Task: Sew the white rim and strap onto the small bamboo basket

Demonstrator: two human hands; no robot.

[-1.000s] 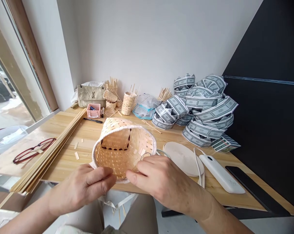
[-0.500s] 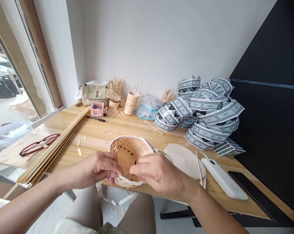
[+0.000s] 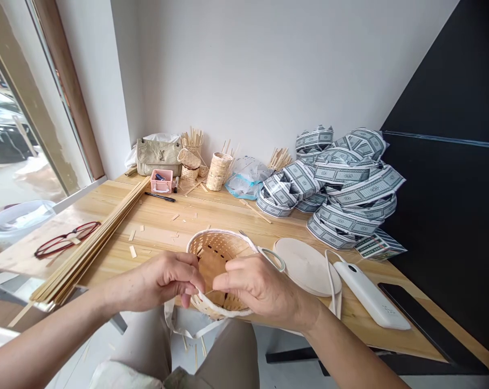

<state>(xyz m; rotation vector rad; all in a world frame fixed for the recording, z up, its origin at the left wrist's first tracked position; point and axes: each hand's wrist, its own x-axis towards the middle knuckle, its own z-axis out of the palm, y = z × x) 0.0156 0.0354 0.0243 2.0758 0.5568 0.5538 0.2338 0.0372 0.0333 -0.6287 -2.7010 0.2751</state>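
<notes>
A woven basket with a white-wrapped rim stands at the table's front edge, its mouth facing me. My left hand pinches the near left part of the rim, fingertips closed on the white binding. Just to the right, my right hand is closed in a pinch over the basket. A thin strand seems to run between the two sets of fingertips; its ends are hidden. From the rim a white strip hangs below the table edge over my lap. Scissors lie behind my right hand, beside a roll of white tape.
Long wooden strips and red glasses lie at left. Farther back are a bag, a pink box and small baskets. Patterned rolls and a white device occupy the right.
The basket has shifted slightly right and down. My right hand has moved a little to the left, and more of the scissors shows behind it. My left hand keeps its pinch.
</notes>
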